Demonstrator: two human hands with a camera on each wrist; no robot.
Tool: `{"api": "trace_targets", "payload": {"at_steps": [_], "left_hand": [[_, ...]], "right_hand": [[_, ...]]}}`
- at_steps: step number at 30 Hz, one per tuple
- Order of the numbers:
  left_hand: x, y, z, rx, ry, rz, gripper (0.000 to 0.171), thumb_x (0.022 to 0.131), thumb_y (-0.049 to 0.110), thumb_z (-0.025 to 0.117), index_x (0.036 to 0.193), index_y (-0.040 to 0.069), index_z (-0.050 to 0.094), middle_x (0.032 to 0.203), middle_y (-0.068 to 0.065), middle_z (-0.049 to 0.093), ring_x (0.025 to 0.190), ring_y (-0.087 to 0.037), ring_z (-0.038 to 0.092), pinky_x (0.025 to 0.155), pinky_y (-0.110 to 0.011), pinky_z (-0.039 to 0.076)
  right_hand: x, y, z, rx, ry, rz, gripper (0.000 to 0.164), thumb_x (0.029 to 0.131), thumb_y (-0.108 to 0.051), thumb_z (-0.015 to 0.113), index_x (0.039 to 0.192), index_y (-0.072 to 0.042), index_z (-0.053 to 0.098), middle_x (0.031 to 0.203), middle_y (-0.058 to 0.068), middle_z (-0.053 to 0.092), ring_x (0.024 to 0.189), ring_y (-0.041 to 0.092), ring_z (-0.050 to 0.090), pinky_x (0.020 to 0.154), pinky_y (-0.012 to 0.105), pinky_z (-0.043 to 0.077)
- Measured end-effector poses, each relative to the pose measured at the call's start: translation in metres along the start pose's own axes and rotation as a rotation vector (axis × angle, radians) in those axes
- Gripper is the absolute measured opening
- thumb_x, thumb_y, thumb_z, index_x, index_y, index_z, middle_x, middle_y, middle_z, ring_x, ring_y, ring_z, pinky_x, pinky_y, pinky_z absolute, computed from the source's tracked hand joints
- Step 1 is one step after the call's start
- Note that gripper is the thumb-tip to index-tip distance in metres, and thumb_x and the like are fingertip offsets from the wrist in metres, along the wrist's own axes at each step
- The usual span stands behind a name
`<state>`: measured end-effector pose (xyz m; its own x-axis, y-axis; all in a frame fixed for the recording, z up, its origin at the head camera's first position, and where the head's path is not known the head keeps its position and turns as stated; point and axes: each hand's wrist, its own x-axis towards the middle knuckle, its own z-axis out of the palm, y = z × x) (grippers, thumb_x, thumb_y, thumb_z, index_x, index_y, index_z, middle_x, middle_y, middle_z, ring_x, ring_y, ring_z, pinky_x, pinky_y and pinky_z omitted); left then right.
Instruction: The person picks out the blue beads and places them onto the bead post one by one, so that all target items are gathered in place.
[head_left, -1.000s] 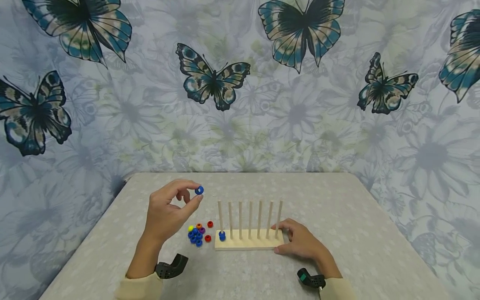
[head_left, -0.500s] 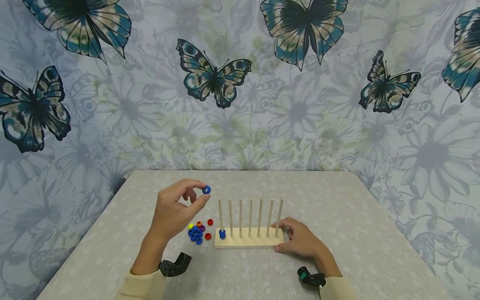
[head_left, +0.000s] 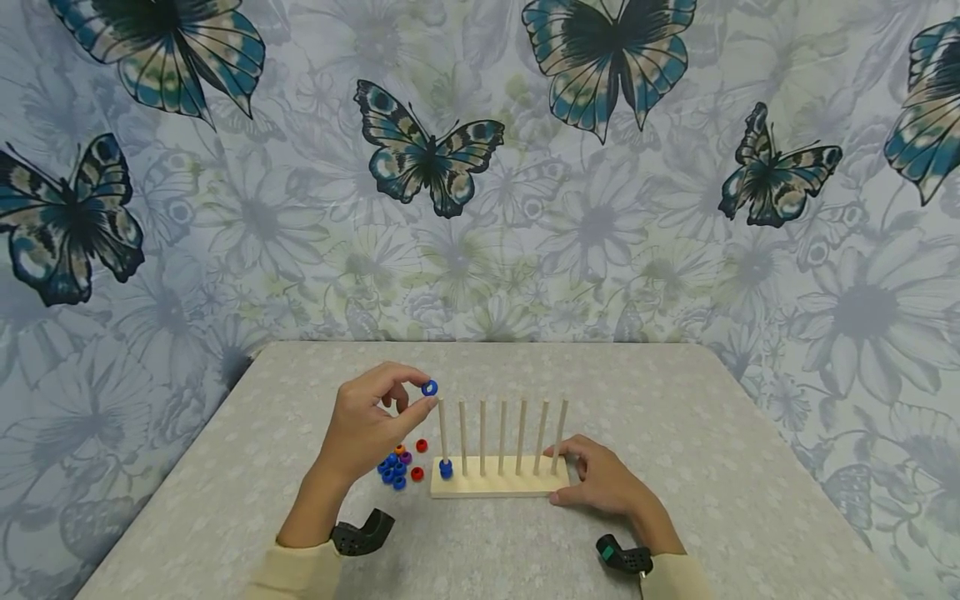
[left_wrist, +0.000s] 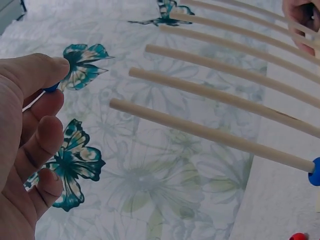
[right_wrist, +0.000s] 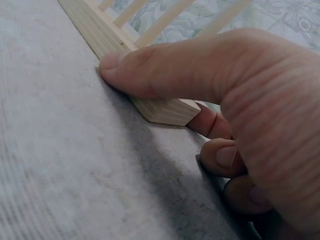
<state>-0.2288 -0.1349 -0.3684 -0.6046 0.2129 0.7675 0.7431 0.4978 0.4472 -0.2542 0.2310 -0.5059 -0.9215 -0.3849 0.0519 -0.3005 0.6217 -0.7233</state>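
Between thumb and forefinger, my left hand [head_left: 375,421] pinches a blue bead [head_left: 429,388], its hole showing in the head view. The bead is right by the top of the leftmost peg [head_left: 442,429] of a wooden peg rack [head_left: 498,487]. In the left wrist view, fingers mostly cover the held bead [left_wrist: 52,88]. Blue beads [head_left: 446,470] are stacked low on that leftmost peg; the other pegs are bare. My right hand [head_left: 600,477] grips the right end of the rack's base, thumb on the front side [right_wrist: 165,111] and fingers round the far side.
Left of the rack lies a loose group of several blue beads [head_left: 387,477] with a purple one [head_left: 406,457] and an orange one [head_left: 400,449]. Two red beads [head_left: 417,474] lie nearer the rack. A pale cloth covers the table [head_left: 675,400]; a butterfly-patterned backdrop [head_left: 600,275] stands behind.
My left hand has moved right with the blue bead, from over the loose beads to the leftmost peg's top. The right hand and the rack have stayed in place.
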Motion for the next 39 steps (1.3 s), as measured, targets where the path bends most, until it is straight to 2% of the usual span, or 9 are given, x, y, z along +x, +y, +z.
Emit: {"api": "trace_targets", "payload": {"at_steps": [4,8,16,30,39], "left_hand": [[0.000,-0.002,0.006,0.027,-0.024,0.014,0.028,0.080,0.017,0.086,0.103,0.022,0.072,0.074,0.012,0.058,0.061,-0.008,0.051,0.050,-0.018,0.036],[-0.002,-0.005,0.009,0.072,-0.038,0.023,0.026,0.080,0.019,0.085,0.102,0.022,0.072,0.080,0.010,0.065,0.060,-0.001,0.048,0.049,-0.014,0.034],[-0.003,-0.005,0.008,0.095,-0.062,-0.006,0.025,0.081,0.019,0.085,0.103,0.022,0.072,0.085,0.011,0.067,0.059,0.000,0.047,0.047,-0.015,0.034],[-0.005,-0.009,0.011,0.112,-0.137,-0.071,0.025,0.082,0.019,0.084,0.103,0.024,0.072,0.093,0.015,0.070,0.062,0.000,0.050,0.048,-0.020,0.040],[-0.005,-0.011,0.014,0.106,-0.159,-0.075,0.024,0.084,0.020,0.083,0.104,0.026,0.072,0.096,0.016,0.070,0.062,0.001,0.050,0.047,-0.019,0.040]], "right_hand": [[0.001,0.001,-0.001,-0.002,0.000,-0.006,0.059,0.067,-0.045,0.092,0.120,-0.037,0.067,0.098,-0.007,0.057,0.067,0.008,0.044,0.058,0.023,0.040],[0.001,0.001,-0.001,0.012,-0.008,-0.014,0.058,0.068,-0.045,0.091,0.120,-0.037,0.066,0.105,-0.008,0.059,0.068,0.009,0.044,0.059,0.024,0.041],[0.001,0.001,0.001,0.016,-0.004,-0.008,0.058,0.067,-0.043,0.092,0.118,-0.040,0.065,0.107,-0.009,0.059,0.068,0.008,0.045,0.060,0.024,0.041],[0.001,-0.002,-0.001,0.026,-0.006,0.000,0.059,0.067,-0.042,0.092,0.120,-0.035,0.067,0.106,-0.008,0.059,0.068,0.008,0.044,0.059,0.023,0.041],[-0.001,-0.004,-0.002,0.040,-0.015,0.016,0.059,0.067,-0.040,0.092,0.120,-0.033,0.067,0.104,-0.008,0.059,0.070,0.009,0.045,0.060,0.024,0.041]]}}
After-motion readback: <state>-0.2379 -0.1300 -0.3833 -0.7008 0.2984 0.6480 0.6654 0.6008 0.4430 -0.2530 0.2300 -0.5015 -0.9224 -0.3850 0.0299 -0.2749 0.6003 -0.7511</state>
